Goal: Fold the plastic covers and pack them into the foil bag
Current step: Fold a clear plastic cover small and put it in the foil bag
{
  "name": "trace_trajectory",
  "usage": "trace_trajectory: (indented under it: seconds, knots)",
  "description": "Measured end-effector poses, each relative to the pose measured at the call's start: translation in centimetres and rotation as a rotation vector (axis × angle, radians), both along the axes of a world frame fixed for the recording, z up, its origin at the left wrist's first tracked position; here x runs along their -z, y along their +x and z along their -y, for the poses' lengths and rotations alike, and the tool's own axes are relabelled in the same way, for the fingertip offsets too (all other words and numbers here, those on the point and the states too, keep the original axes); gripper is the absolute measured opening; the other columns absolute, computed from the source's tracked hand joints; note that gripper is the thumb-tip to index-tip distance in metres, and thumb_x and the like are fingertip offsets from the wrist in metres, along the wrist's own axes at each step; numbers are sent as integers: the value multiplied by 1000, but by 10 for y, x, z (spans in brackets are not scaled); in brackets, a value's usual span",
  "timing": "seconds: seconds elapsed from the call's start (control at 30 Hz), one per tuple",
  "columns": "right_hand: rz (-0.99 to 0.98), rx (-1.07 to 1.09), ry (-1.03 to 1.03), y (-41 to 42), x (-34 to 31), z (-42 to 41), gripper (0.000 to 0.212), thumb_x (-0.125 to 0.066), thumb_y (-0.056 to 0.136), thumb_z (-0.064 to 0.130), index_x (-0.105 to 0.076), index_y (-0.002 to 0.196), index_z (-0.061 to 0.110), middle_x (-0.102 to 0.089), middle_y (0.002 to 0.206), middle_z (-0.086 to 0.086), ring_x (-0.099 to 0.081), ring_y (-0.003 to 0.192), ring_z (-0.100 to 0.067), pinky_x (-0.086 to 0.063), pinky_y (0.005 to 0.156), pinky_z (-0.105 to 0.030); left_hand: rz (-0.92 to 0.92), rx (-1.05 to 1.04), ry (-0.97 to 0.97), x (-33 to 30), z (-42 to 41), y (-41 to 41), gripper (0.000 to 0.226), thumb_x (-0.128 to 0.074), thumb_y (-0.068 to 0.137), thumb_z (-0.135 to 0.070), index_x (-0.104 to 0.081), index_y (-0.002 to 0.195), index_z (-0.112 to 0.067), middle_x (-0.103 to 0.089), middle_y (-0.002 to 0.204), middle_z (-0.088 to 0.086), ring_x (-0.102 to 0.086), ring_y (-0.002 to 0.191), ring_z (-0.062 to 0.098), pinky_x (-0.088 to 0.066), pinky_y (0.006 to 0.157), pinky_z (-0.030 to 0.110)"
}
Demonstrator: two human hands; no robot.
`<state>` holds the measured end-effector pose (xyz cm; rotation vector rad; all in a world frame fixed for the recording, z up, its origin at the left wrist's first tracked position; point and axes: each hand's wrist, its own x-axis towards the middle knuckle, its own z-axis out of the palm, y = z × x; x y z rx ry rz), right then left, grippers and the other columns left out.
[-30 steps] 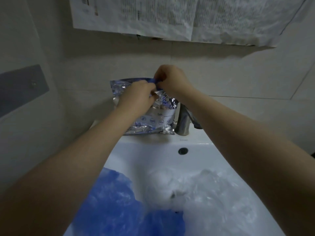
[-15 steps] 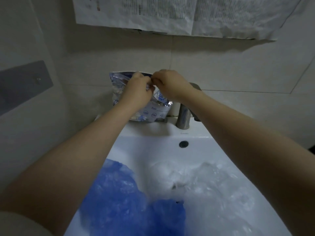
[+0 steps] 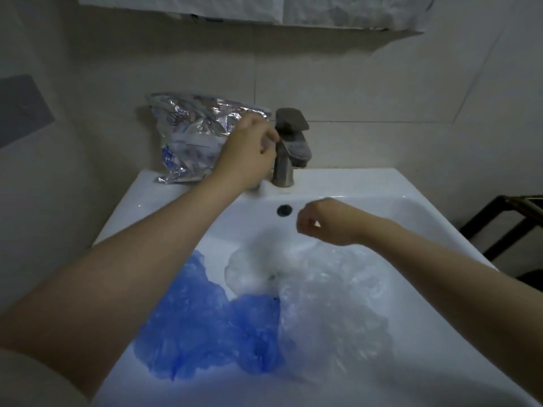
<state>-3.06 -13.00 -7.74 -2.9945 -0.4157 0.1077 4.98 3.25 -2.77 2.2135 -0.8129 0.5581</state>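
Basin wall (image 3: 435, 218) curves up on both sides of you, and nearest your body the blue plastic covers (image 3: 205, 327) lie crumpled across its left and centre floor, touching the clear plastic covers (image 3: 329, 304) heaped to their right. The clear heap runs close to the right wall and back towards the drain area, so the only bare white inside the bowl is the far slope under the overflow hole (image 3: 284, 210) and a strip along the left wall.

Your right hand (image 3: 323, 221) hangs over that far slope, just above the back edge of the clear heap, fingers loosely curled with nothing in them. Your left forearm crosses the left rim diagonally, and your left hand (image 3: 246, 151) sits over the back ledge, between the foil bag (image 3: 191, 136) and the faucet (image 3: 289, 148). Its fingers are bent towards the faucet, holding nothing that you can make out; whether the fingertips touch the metal cannot be told.

The foil bag stands on the back-left corner of the ledge, leaning against the tiled wall (image 3: 352, 77), its lower edge near the ledge's left end. Right of the faucet the ledge is open. Papers (image 3: 264, 10) hang on the wall above, and a dark frame (image 3: 505, 218) stands beyond the right rim.
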Motion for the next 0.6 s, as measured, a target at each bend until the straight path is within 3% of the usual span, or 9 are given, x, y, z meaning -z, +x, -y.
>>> trace_trajectory:
  seconds: [0.1, 0.2, 0.27, 0.33, 0.4, 0.47, 0.53, 0.6]
  knots:
    - [-218, 332, -40, -4, 40, 27, 40, -58, 90, 36, -51, 122, 13, -50, 125, -12, -50, 113, -30, -41, 95, -36, -29, 88, 21, 8, 14, -23, 22, -52, 86, -2, -63, 104, -5, -54, 116, 11, -48, 79, 16, -39, 75, 22]
    - [-232, 600, 31, -7, 65, 40, 68, -65, 85, 41, -30, 136, 11, -44, 132, -16, -44, 121, -35, -36, 101, -44, 40, 12, -204, 16, 16, -39, 23, -51, 84, -1, -59, 105, -5, -49, 121, 8, -51, 75, 16, -44, 70, 24]
    - [-239, 694, 32, -12, 75, 45, 70, -65, 85, 40, -28, 136, 10, -48, 130, -16, -42, 122, -35, -33, 100, -43, 8, -44, -318, 21, 17, -48, 19, -50, 83, 1, -58, 99, -6, -47, 115, 5, -50, 70, 14, -40, 64, 13]
    - [-253, 754, 61, -13, 79, 49, 55, -66, 86, 34, -41, 127, 9, -53, 125, -14, -44, 119, -33, -33, 98, -41, -88, -56, -301, 27, 17, -53, 16, -50, 85, 1, -60, 92, -8, -48, 104, 0, -47, 66, 7, -36, 63, 5]
    - [-203, 746, 220, -12, 77, 51, 28, -67, 84, 26, -58, 105, 9, -60, 113, -13, -54, 106, -32, -39, 93, -37, -195, -19, -262, 37, 20, -59, 17, -50, 87, 1, -59, 85, -14, -50, 88, -5, -49, 68, 10, -40, 66, 11]
    - [-75, 631, 450, -12, 66, 47, 13, -66, 83, 20, -59, 79, 10, -62, 93, -11, -57, 87, -27, -43, 76, -33, -322, 20, -245, 46, 24, -65, 18, -50, 89, -2, -59, 86, -17, -53, 77, -9, -55, 67, 16, -42, 61, 18]
    - [58, 473, 665, -18, 48, 37, 10, -66, 84, 17, -60, 80, 9, -61, 83, -8, -57, 78, -22, -44, 72, -34, -437, 57, -209, 57, 31, -70, 11, -55, 90, -10, -59, 95, -19, -59, 89, -6, -56, 68, 15, -40, 55, 12]
    - [109, 307, 868, -27, 28, 23, 5, -64, 84, 10, -61, 80, 11, -61, 78, -3, -57, 74, -15, -46, 72, -29, -509, 85, -135, 66, 37, -73, 30, -65, 86, -21, -56, 114, -19, -57, 112, -3, -57, 84, 15, -43, 70, 15]
